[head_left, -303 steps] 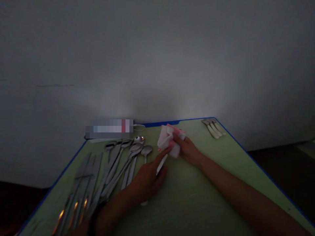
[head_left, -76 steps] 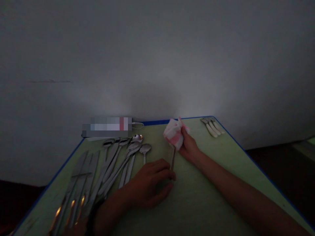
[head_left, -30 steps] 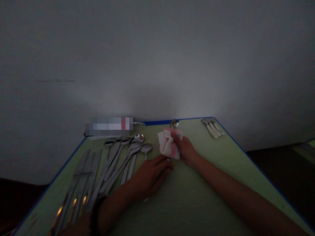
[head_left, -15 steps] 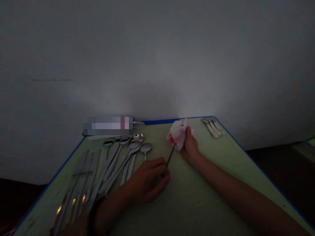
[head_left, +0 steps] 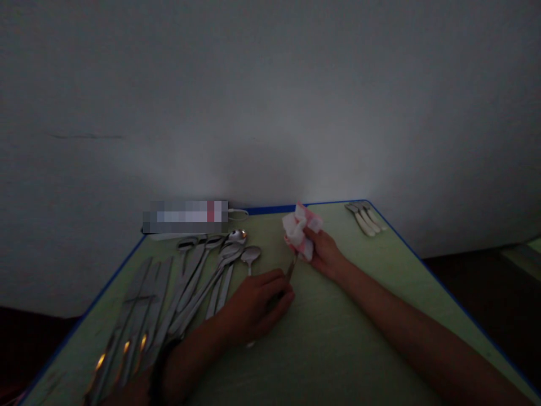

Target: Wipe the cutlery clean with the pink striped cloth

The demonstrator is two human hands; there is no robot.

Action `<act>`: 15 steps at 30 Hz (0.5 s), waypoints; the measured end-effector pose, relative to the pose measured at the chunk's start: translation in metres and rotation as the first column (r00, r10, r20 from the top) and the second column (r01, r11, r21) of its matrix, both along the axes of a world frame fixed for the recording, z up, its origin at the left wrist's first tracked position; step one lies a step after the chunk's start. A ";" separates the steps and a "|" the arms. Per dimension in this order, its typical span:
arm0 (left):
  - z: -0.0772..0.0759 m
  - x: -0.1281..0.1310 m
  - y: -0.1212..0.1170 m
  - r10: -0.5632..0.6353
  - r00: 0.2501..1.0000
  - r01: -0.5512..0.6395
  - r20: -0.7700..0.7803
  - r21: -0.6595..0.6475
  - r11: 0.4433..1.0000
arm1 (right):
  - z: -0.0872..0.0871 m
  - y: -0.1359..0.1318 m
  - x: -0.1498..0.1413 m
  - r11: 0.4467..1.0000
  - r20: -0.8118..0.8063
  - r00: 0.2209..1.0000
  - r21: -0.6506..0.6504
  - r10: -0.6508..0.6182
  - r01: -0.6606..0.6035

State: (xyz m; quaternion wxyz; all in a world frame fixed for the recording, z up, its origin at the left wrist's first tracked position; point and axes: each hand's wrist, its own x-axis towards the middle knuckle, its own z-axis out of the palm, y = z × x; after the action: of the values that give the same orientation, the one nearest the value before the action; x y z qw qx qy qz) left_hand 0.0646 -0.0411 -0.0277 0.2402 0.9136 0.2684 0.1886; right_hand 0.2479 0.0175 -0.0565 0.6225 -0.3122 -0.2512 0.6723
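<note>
My left hand (head_left: pixel 260 304), a dark band at its wrist, is closed on one end of a slim piece of cutlery (head_left: pixel 292 267). Its far end disappears into a crumpled pink-and-white cloth (head_left: pixel 296 228), so its kind cannot be told. The cloth is bunched in the closed fingers of my right hand (head_left: pixel 325 251), wrapped around that end above the table. A spoon (head_left: pixel 251 255) lies just beyond my left hand, partly covered by it. Beside it is a spread of several metal spoons (head_left: pixel 230 254).
Several table knives (head_left: pixel 146 293) lie along the left side of the pale green, blue-edged table (head_left: pixel 338 349). Three white-handled forks or similar pieces (head_left: pixel 366 220) rest at the far right corner. A blurred-out flat device (head_left: pixel 186 217) with a white cable stands against the grey wall (head_left: pixel 270 101).
My right hand and the cloth have shifted a little left, and the cloth's folds have turned around the cutlery. My left hand has barely moved, still gripping the other end.
</note>
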 end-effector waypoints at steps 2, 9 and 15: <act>-0.001 0.000 -0.001 0.006 1.000 -0.006 -0.015 -0.012 1.000 | 0.001 -0.002 0.002 0.997 0.036 0.996 0.013 0.078 -0.078; 0.001 0.002 -0.002 0.037 0.995 -0.039 -0.090 -0.017 0.999 | 0.001 -0.001 0.004 0.999 0.069 0.997 0.002 0.047 -0.047; 0.003 0.001 -0.001 -0.024 0.982 0.033 -0.190 0.043 0.999 | 0.003 0.006 -0.001 0.976 -0.029 0.977 0.057 -0.210 0.212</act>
State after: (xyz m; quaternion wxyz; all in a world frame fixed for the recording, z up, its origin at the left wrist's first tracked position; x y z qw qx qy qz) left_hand 0.0661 -0.0422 -0.0247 0.1954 0.9364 0.2726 0.1036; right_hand 0.2472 0.0231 -0.0532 0.7023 -0.3105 -0.2293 0.5982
